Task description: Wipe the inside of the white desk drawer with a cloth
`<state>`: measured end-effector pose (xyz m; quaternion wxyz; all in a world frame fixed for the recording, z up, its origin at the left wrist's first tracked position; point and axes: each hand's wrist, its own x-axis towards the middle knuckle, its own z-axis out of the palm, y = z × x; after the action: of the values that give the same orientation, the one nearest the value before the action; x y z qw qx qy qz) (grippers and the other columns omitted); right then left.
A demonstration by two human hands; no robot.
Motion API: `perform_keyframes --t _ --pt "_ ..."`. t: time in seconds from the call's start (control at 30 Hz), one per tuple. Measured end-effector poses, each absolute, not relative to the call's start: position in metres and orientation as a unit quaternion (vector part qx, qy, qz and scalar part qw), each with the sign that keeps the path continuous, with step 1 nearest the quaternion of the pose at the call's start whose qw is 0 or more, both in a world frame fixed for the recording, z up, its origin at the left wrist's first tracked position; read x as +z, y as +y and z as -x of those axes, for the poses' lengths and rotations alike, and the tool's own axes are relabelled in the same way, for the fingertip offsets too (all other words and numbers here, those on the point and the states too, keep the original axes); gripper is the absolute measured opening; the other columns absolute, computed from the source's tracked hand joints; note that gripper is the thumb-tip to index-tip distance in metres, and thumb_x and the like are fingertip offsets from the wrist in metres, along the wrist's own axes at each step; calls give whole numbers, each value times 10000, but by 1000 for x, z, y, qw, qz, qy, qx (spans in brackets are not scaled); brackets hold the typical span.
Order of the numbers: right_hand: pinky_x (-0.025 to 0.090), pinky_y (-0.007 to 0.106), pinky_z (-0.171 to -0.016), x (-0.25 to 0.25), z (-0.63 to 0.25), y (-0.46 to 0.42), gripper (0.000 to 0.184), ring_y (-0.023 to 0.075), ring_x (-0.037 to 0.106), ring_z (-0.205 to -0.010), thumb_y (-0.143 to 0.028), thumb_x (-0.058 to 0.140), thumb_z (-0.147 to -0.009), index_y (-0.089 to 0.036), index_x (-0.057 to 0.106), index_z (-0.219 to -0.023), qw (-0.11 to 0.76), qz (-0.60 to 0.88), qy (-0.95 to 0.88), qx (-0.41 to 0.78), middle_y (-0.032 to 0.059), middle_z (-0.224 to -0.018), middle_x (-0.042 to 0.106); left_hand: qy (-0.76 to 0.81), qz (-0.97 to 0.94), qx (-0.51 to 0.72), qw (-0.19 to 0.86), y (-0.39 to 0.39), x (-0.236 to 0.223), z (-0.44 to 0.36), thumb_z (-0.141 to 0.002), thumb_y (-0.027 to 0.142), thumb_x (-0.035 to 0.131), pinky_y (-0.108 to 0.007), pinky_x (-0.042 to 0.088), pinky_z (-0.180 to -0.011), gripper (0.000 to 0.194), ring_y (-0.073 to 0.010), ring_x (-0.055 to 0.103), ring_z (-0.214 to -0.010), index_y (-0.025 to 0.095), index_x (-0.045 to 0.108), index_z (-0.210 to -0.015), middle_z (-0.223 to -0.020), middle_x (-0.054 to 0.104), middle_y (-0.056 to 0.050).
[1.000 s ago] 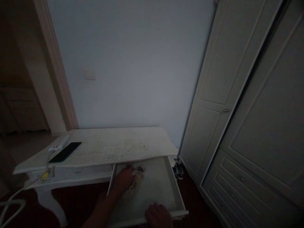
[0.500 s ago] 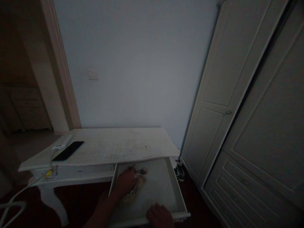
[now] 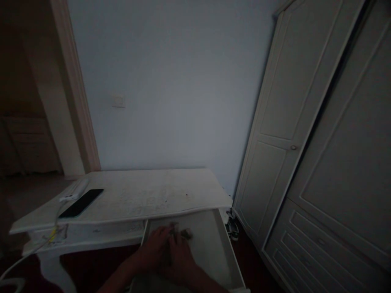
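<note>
At eight o'clock a dark phone [image 3: 82, 202] lies on the white bench [image 3: 146, 189]; around six, the left hand [image 3: 155, 246] is down in the pulled-out drawer [image 3: 212, 254], the right hand [image 3: 181, 255] close beside it, and I can't tell whether either grip is clenched or loose; a small, blurred bundle [image 3: 186, 233] shows in there, at one o'clock from the right hand

Head-worn view, facing wall [image 3: 183, 89], drawer [image 3: 212, 248] below

- White desk [image 3: 143, 185] has two dark specks [image 3: 187, 195]
- Black phone [image 3: 81, 203] lies near its left end
- Long white box [image 3: 78, 189] sits beside the phone
- Open drawer [image 3: 214, 248] holds small blurry things [image 3: 186, 233]
</note>
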<state>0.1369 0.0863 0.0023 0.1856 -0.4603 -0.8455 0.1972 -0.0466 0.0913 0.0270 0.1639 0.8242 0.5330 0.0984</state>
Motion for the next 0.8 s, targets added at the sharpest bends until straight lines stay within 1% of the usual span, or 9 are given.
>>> perform_keyframes --t 0.1,0.17,0.23,0.27,0.33,0.47,0.53,0.63,0.8 --pt "380 755 -1089 -7 -108 91 1113 525 513 -1354 -522 853 -654 -196 384 -1609 148 492 -842 163 276 -1513 530 550 -819 150 67 84 4 64 -852 110 518 -415 414 -1225 710 -254 541 -1425 248 518 -1549 -1565 579 -106" --pt "377 777 -1082 -13 -92 92 1158 546 495 -1365 -460 840 -651 -150 329 -1643 124 489 -852 138 303 -1525 513 560 -806 190 -7 80 -11 70 -854 83 496 -438 450 -1205 675 -265 581 -1389 237 560 -1508 -1517 626 -109" --pt "398 755 -1088 -19 -79 95 1147 533 502 -1367 -408 808 -689 -100 284 -1662 124 472 -866 112 327 -1556 479 561 -796 218 -63 79 -21 72 -862 61 458 -442 476 -1186 683 -265 600 -1373 241 554 -1514 -1505 640 -104" --pt "401 736 -1104 -22 -73 98 1103 520 503 -1373 -389 787 -724 -78 290 -1658 130 458 -874 96 335 -1574 458 557 -797 221 -81 79 -24 71 -866 59 449 -434 477 -1186 694 -261 598 -1378 250 545 -1525 -1516 634 -95" --pt "394 687 -1148 -26 -66 106 962 487 502 -1389 -359 745 -794 -57 366 -1625 143 426 -891 65 328 -1591 450 545 -805 210 -103 78 -24 70 -861 57 451 -408 457 -1202 731 -253 579 -1400 274 519 -1555 -1547 612 -71" --pt "426 553 -1179 -19 -61 129 657 381 583 -1325 -317 664 -901 -105 541 -1510 174 422 -888 58 235 -1487 606 525 -811 198 -164 75 -19 68 -859 41 446 -418 368 -1264 782 -257 484 -1491 267 459 -1607 -1628 534 -54" --pt "428 509 -1185 -13 -62 141 548 349 582 -1335 -311 601 -958 -134 575 -1476 191 449 -870 64 201 -1481 618 513 -811 198 -197 73 -17 68 -854 28 433 -428 330 -1280 799 -256 442 -1525 243 433 -1624 -1673 477 -65" --pt "425 469 -1187 -7 -65 156 507 329 556 -1374 -317 544 -1002 -154 566 -1482 212 479 -849 69 184 -1492 607 507 -814 181 -218 69 -13 68 -836 14 426 -430 327 -1271 810 -250 493 -1487 228 444 -1617 -1660 495 -74" --pt "507 466 -1088 -11 -76 168 512 346 625 -1265 -384 625 -955 -160 603 -1414 229 514 -823 79 188 -1362 680 523 -822 135 -181 64 -6 65 -818 22 446 -470 288 -1291 798 -258 548 -1439 234 491 -1585 -1615 551 -77"
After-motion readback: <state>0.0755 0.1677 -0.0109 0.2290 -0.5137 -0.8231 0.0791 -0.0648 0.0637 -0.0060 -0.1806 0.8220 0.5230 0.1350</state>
